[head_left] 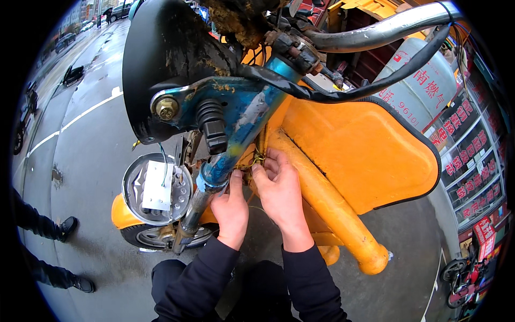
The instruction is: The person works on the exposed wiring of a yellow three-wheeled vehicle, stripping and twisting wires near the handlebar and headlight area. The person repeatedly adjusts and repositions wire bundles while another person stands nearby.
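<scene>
The person's two bare hands met low beside the blue steering tube (251, 124) of a yellow vehicle, where a small bunch of thin yellow wires (259, 159) hung at the lower end of a brass-coloured coiled sleeve (261, 140). The right hand (280, 188) was closed, its thumb and curled fingers pinching the wires; the left hand (230, 212) came up just beside it, thumb raised next to the wires, but its fingers were mostly hidden, so whether it gripped anything could not be told. To the right of the hands, a thick yellow pipe (330, 201) slanted down in front of a broad yellow panel (359, 155) edged in black. To the left, a round lamp (183, 189) with a white card (157, 185) across its face sat above the front wheel (153, 236). A black shell (161, 59) and a silver handlebar (381, 33) stood above.
</scene>
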